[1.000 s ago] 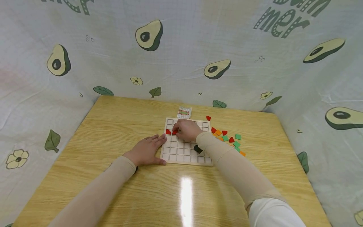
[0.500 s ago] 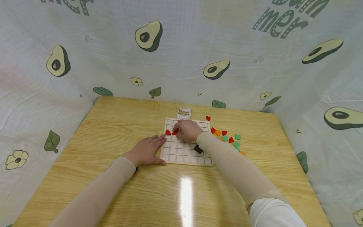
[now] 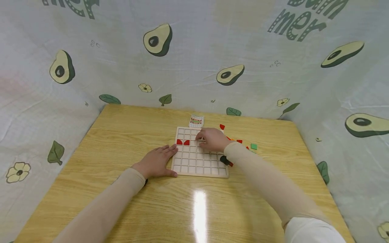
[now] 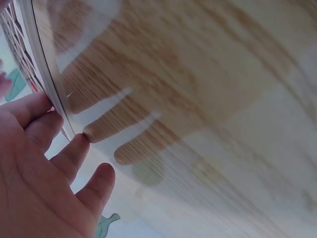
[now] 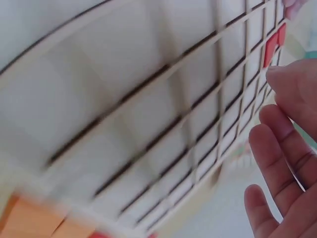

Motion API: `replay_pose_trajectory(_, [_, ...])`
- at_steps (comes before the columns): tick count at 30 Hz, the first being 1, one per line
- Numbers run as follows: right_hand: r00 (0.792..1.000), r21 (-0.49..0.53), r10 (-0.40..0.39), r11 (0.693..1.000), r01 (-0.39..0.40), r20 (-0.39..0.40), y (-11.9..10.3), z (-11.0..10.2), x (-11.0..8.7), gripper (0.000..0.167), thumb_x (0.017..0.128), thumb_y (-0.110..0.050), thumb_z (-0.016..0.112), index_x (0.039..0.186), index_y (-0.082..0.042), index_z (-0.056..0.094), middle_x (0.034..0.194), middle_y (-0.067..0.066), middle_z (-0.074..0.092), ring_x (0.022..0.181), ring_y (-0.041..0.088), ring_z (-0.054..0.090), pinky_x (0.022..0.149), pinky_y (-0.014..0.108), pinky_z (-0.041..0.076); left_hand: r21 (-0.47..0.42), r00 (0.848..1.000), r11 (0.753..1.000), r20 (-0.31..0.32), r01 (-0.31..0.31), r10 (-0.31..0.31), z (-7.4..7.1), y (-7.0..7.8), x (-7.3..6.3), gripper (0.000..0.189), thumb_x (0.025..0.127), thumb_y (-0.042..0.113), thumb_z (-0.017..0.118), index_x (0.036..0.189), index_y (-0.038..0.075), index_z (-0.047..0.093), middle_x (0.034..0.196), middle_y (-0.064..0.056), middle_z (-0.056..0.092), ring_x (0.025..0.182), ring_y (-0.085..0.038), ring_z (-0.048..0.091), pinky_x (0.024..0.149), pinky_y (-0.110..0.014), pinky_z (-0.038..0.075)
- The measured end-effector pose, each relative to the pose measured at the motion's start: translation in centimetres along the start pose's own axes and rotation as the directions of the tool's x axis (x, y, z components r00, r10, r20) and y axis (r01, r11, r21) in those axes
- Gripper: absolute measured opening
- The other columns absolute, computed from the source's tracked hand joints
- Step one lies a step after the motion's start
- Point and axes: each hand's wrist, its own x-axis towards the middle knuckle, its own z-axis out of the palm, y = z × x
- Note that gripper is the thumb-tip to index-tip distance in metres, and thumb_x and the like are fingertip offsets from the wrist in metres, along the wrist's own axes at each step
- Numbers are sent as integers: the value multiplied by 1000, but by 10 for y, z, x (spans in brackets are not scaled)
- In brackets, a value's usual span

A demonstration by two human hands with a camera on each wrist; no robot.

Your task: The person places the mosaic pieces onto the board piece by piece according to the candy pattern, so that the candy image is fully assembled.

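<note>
A square wooden grid board (image 3: pixel 192 162) lies on the table with two red quarter-round tiles (image 3: pixel 186 142) side by side in cells near its left edge. My left hand (image 3: pixel 156 162) touches the board's left edge with fingers spread; the left wrist view shows its fingertips (image 4: pixel 74 148) against the rim. Above the board, to the right of the red tiles, hovers my right hand (image 3: pixel 212 139), fingers loosely bent. In the right wrist view nothing shows between its thumb and fingers (image 5: pixel 267 148).
A small pattern card (image 3: pixel 196 120) lies behind the board. To the right are loose red tiles (image 3: pixel 222 127), a green tile (image 3: pixel 253 146) and orange tiles (image 5: pixel 29 218), partly hidden by the right arm. A patterned cloth (image 3: pixel 188 50) hangs behind the table.
My right hand has let go of the second red tile, which stays in its cell, and has moved right across the board. The left hand has stayed in place.
</note>
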Motion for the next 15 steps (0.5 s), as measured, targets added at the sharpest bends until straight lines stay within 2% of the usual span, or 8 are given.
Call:
replay_pose_trajectory(5, [1000, -9, 15, 1000, -15, 13, 19, -14, -44, 22, 91, -16, 72, 112, -11, 75, 107, -1, 67, 89, 15, 63, 81, 35, 53, -4, 1000, 1000, 18, 15, -14, 1, 0, 0, 105, 80, 73, 65, 157, 10, 31, 164, -6, 21, 147, -35, 25, 114, -53, 27])
replay_pose_trajectory(10, [999, -14, 50, 999, -50, -1, 41, -19, -85, 23, 89, -16, 75, 111, -10, 75, 103, 1, 67, 81, 15, 61, 74, 34, 53, -11, 999, 1000, 28, 28, -27, 2, 0, 1, 105, 80, 73, 64, 158, 12, 29, 164, -3, 18, 148, -33, 22, 114, -53, 27])
replay_pose_trajectory(15, [995, -5, 103, 995, -103, -10, 63, -21, -121, 26, 87, -16, 76, 112, -9, 75, 104, 3, 67, 82, 20, 62, 73, 36, 52, -10, 1000, 1000, 15, 10, -10, 3, 0, 1, 104, 81, 72, 65, 158, 10, 30, 164, -5, 20, 147, -34, 24, 114, -54, 28])
